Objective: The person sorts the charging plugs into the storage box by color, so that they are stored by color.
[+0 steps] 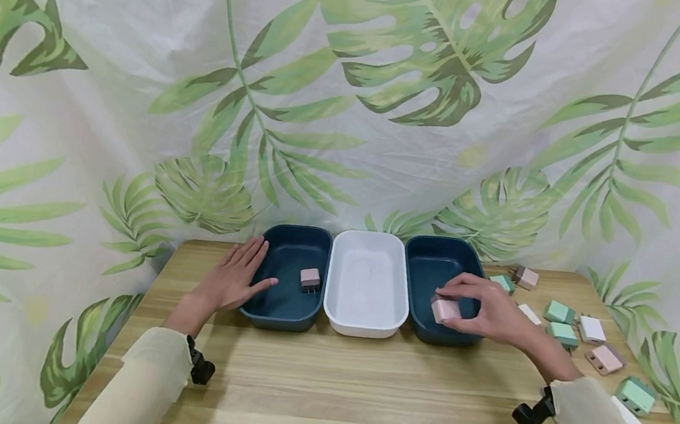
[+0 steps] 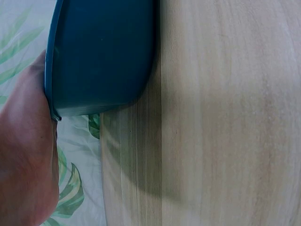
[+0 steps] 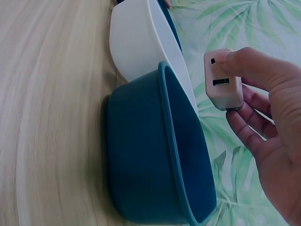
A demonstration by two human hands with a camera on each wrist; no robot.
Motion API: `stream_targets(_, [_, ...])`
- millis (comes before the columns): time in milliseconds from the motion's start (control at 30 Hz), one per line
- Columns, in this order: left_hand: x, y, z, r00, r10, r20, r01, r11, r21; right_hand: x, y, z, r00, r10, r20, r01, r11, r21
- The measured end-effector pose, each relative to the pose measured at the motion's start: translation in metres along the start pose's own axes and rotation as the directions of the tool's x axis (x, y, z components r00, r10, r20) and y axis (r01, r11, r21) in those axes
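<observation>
My right hand (image 1: 488, 310) pinches a pink USB charger (image 3: 218, 87) between thumb and fingers, above the right dark blue bin (image 1: 444, 250). Two ports show on the charger's face in the right wrist view. On the outer left rim of the left dark blue bin (image 1: 280, 309) my left hand (image 1: 233, 277) rests with its fingers straight. Inside that bin lies another pink charger (image 1: 310, 279), its prongs showing. Between the two blue bins stands a white bin (image 1: 367, 284) with nothing in it.
Several green, white and pink chargers lie scattered at the right of the wooden table (image 1: 321, 390), among them a green charger (image 1: 635, 396), a white charger (image 1: 592, 329) and a pink charger (image 1: 605, 359). A leaf-patterned cloth (image 1: 382, 161) hangs behind the table.
</observation>
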State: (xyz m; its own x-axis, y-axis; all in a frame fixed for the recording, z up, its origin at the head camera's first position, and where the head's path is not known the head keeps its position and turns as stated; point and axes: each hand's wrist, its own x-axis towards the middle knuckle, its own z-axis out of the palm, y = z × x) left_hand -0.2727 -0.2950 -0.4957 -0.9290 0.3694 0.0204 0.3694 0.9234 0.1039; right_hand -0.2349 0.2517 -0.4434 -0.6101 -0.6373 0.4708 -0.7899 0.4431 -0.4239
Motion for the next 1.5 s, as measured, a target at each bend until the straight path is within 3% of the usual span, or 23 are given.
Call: stream_targets(1500, [0.000, 0.001, 0.001, 1.000, -0.001, -0.026, 0.001, 1.000, 0.004, 0.049, -0.027, 0.048, 0.998, 0.048, 0.036, -0.054, 0.980, 0.194])
